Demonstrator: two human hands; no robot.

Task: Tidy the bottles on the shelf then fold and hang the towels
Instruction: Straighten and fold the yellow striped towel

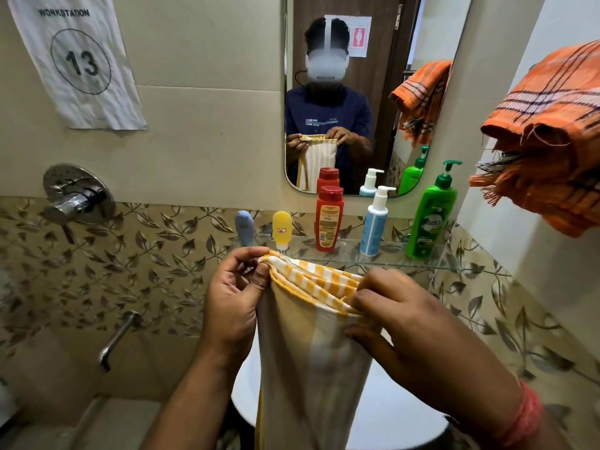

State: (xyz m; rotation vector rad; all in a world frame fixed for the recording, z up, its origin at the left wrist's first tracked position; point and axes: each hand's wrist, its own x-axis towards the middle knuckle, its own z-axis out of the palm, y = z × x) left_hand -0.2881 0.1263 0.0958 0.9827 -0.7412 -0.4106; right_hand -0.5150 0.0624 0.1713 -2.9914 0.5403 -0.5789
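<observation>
A yellow-and-white striped towel [311,345] hangs folded lengthwise in front of me. My left hand [232,297] pinches its top left corner and my right hand [386,316] grips its top right edge. Behind it, a glass shelf [454,263] carries an upright row: a blue-grey tube [244,228], a small yellow bottle [281,229], a red bottle [328,219], a white-and-blue pump bottle [375,222] and a green pump bottle [430,216]. An orange checked towel [548,131] hangs bunched at the upper right.
A mirror [367,43] above the shelf reflects a person holding the towel. A chrome mixer valve [78,196] and spout [117,339] are on the tiled wall at left. A white basin [389,417] lies below the towel. A paper sign [78,60] reads 13.
</observation>
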